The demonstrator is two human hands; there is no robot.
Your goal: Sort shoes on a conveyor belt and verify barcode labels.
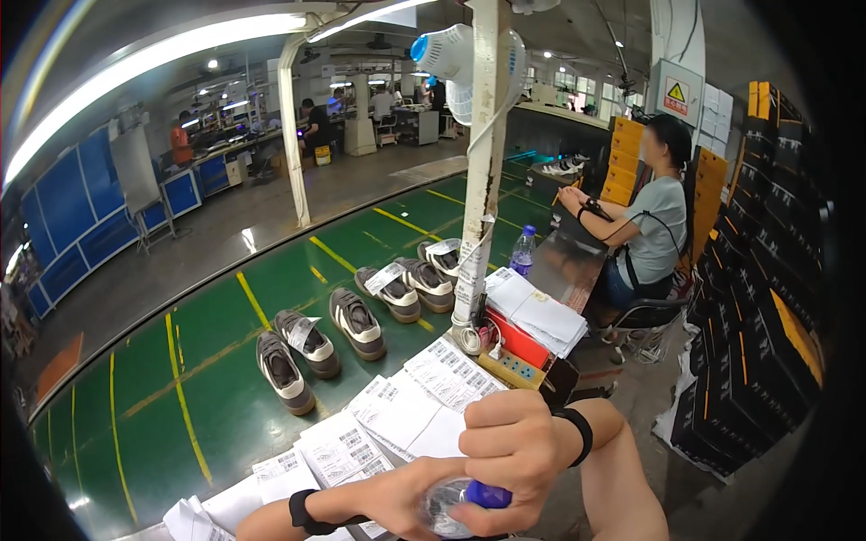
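A clear plastic bottle (440, 505) with a purple-blue cap (489, 494) is at the lower edge, close to my body. My left hand (406, 494) is closed around the bottle's body. Over the cap, my right hand (508, 446) has its fingers curled, with the thumb beside it. The bottle's lower part is hidden by my hands and the frame edge. Just beyond my hands, printed label sheets (397, 410) lie overlapping along the bench edge. Grey and white sneakers (358, 323) stand past them on the green conveyor belt (212, 361), some with paper slips on top.
A white post (483, 171) with a fan (451, 68) rises ahead. Beside it are a power strip (514, 368), a paper stack (537, 311) and another bottle (523, 251). A co-worker (663, 207) sits at the right, near tall stacks of black boxes (753, 298).
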